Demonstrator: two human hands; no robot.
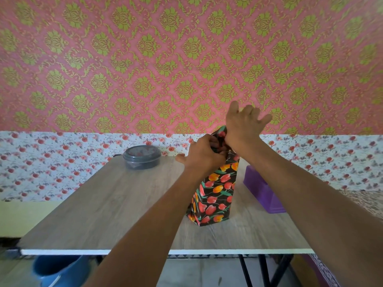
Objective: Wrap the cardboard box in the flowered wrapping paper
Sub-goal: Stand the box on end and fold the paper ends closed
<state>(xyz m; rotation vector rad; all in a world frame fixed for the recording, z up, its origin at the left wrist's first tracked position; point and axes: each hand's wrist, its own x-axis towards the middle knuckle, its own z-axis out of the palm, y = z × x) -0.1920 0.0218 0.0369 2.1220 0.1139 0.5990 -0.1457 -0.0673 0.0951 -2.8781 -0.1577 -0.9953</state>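
A wooden table (103, 204) fills the middle of the view. On it, right of centre, a tall parcel stands upright, covered in black wrapping paper (215, 195) printed with red and orange tulips. The box is hidden beneath the paper. Just to its right lies a purple tub (261, 193), partly behind the right forearm. A blue bucket (58, 270) sits on the floor under the table's near left corner. A grey lidded bowl (142, 157) rests at the far edge, well left of the parcel. The left hand (203, 152) grips the gathered paper at the parcel's top, fingers curled round it. The right hand (244, 121) is raised above, its wrist against the upstanding flap; its fingers bend away, so I cannot tell whether they hold anything
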